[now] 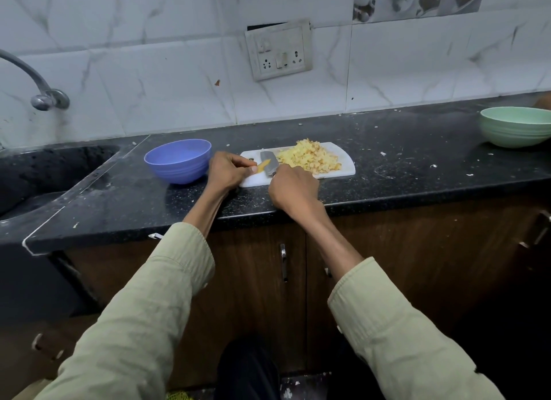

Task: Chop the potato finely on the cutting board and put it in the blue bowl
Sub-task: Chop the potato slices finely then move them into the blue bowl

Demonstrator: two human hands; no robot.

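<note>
A white cutting board (334, 173) lies on the black counter. A heap of finely chopped potato (310, 160) covers its right half. My left hand (228, 170) pinches a thin potato slice (264, 165) on the board's left end. My right hand (293, 190) grips the handle of a knife (269, 165), whose grey blade rests right beside the slice. The handle is hidden inside my fist. The blue bowl (179, 160) stands just left of the board, close to my left hand, with nothing visible inside.
A green bowl (515, 126) stands at the counter's far right. A dark sink (44, 173) with a tap (38, 86) lies to the left. A wall socket (278, 50) hangs above the board. Small white scraps dot the counter (417, 149).
</note>
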